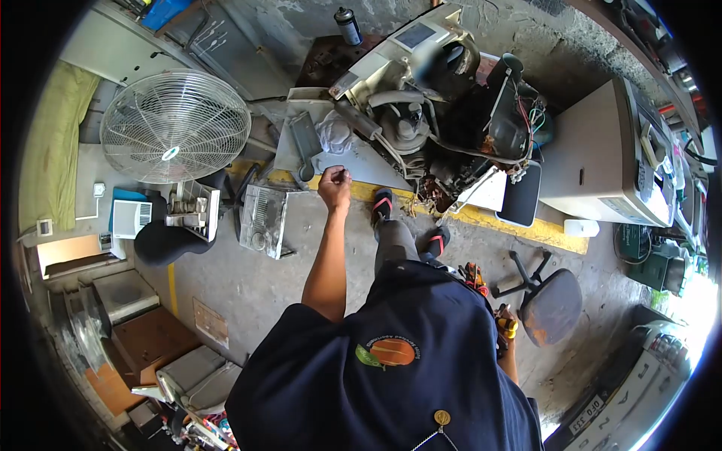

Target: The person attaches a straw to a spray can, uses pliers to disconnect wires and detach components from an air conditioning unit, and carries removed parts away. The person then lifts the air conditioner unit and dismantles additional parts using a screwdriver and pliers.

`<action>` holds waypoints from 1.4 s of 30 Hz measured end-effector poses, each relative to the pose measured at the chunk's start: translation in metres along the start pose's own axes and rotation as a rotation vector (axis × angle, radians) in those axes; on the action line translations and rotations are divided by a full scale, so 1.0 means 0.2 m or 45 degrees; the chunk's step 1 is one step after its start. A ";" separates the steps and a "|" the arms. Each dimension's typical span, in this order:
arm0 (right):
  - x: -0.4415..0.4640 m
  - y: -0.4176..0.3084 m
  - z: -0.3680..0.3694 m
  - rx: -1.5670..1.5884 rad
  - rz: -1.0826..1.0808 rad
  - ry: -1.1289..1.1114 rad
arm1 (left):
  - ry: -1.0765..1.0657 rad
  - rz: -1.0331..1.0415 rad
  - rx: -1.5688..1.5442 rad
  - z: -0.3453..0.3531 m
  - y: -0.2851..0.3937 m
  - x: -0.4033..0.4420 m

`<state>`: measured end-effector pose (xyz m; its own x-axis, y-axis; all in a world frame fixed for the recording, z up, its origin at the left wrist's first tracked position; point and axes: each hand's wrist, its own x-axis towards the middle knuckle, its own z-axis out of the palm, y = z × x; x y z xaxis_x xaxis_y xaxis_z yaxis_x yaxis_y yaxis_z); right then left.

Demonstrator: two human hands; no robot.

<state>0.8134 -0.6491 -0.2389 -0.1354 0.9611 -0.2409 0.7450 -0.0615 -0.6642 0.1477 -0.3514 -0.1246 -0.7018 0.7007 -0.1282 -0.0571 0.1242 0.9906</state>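
Observation:
My left hand (335, 186) is held out in front of me with its fingers curled together; whether anything small is between them I cannot make out. Just beyond it lie a white crumpled cloth (335, 133) and a grey metal part (304, 143) on a flat sheet (361, 164). Down at my right side, my right hand (506, 331) is wrapped round a yellow and black tool (508, 325). Near that hand, at my waist, hang red and orange tools (474, 278). Dismantled machinery with a compressor (406, 128) and loose wires stands ahead.
A large round fan (175, 126) stands at the left, with a metal frame (265, 219) on the floor nearer me. On the right are a white cabinet (594, 150), a stool (551, 307) and a white container (581, 228). A spray can (347, 26) stands by the wall.

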 end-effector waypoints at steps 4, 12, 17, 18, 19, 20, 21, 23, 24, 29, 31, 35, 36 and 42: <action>0.05 -0.38 -0.09 0.054 0.162 -0.009 | -0.008 0.047 0.050 0.02 -0.04 0.10; 0.04 -0.41 0.20 -0.071 0.382 0.074 | -0.077 0.323 0.668 0.00 -0.08 0.47; -0.04 -0.35 0.59 0.083 0.218 0.329 | 0.035 0.720 1.201 0.06 -0.08 0.70; -0.02 -0.44 0.58 0.177 0.379 0.346 | 0.074 0.783 1.271 0.08 -0.10 0.74; 0.01 -0.52 0.58 0.273 0.546 0.357 | 0.108 0.840 1.344 0.09 -0.13 0.76; 0.05 -0.62 0.57 0.368 0.711 0.363 | 0.040 0.805 1.501 0.09 -0.13 0.74; 0.15 -0.71 0.56 0.467 0.866 0.376 | -0.021 0.777 1.652 0.09 -0.10 0.72; 0.30 -0.89 0.51 0.684 1.152 0.414 | -0.073 0.679 1.736 0.12 0.00 0.70; 0.33 -0.99 0.50 0.802 1.288 0.430 | -0.088 0.557 1.837 0.13 0.08 0.69; 0.48 -1.40 0.34 0.928 1.216 0.696 | 0.108 0.423 0.881 0.08 0.56 0.74; 0.51 -1.41 0.36 0.914 1.218 0.714 | -0.003 0.789 1.007 0.17 0.97 0.65; 0.46 -1.29 0.50 0.840 1.211 0.664 | -1.043 1.424 0.883 0.44 1.49 0.39; 0.45 -1.19 0.60 0.757 1.225 0.616 | -1.267 1.578 0.949 0.52 1.52 0.35; 0.44 -1.03 0.80 0.485 1.035 0.593 | -1.524 1.946 1.254 0.72 1.40 0.33</action>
<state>0.5435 -0.5961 -0.2374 0.6496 0.5938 -0.4747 0.2287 -0.7481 -0.6229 0.1876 -0.1700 0.1373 0.8385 0.5170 0.1721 0.5183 -0.8542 0.0407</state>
